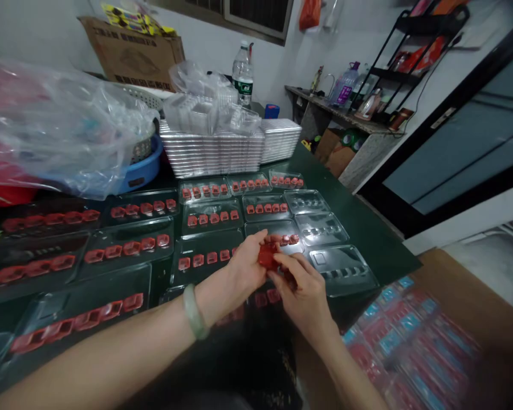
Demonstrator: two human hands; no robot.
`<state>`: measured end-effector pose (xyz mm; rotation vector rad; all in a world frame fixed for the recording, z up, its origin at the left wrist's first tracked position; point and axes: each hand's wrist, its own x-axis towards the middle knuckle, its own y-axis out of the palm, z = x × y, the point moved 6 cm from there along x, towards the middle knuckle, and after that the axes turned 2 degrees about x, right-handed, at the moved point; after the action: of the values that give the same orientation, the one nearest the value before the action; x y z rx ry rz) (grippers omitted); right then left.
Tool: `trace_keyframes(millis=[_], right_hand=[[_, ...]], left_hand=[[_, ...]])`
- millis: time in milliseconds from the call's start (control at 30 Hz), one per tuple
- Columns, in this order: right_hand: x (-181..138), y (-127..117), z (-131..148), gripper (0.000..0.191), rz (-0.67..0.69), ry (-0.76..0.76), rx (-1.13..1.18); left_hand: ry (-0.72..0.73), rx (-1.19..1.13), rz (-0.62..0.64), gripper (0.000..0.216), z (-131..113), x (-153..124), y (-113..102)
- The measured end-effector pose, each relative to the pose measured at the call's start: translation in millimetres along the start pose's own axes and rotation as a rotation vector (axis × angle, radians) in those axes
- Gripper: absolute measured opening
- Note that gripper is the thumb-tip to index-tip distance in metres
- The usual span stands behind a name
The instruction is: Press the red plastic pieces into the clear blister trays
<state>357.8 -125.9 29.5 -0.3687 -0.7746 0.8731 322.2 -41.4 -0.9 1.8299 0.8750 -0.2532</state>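
My left hand (251, 259), with a pale green bangle on its wrist, is closed around red translucent plastic pieces (267, 257). The thumb and fingers of my right hand (305, 290) pinch at the same pieces from the right. How many pieces are in the hands, I cannot tell. Below and around them lie transparent plastic trays in rows. A tray (297, 229) just behind the hands has a few red pieces in its slots. To the right, another transparent tray (344, 270) shows slots without red pieces. Left of my hands, a tray (207, 242) holds a row of red pieces.
Stacked transparent trays (214, 151) stand at the table's back, with loose plastic containers (196, 114) on top. A blue basin (143, 168) and plastic bag (64, 125) are at back left. A water bottle (243, 74) stands behind. Packed red-and-blue goods (410, 341) lie lower right.
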Motion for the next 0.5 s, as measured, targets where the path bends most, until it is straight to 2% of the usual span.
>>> trace_keyframes(millis=[133, 267, 400, 500], right_hand=[[-17, -2, -6, 0.023, -0.009, 0.040, -0.021], [-27, 0, -7, 0.016, -0.037, 0.103, 0.063], [-26, -1, -21, 0.012, -0.082, 0.349, 0.388], [-27, 6, -34, 0.015, -0.079, 0.536, 0.729]], left_hand=[[-0.022, -0.110, 0.000, 0.020, 12, -8, -7], [-0.069, -0.054, 0.055, 0.024, 20, -9, -17], [-0.056, 0.101, 0.077, 0.016, 21, -15, -28], [0.048, 0.337, 0.207, 0.014, 18, -28, -25]])
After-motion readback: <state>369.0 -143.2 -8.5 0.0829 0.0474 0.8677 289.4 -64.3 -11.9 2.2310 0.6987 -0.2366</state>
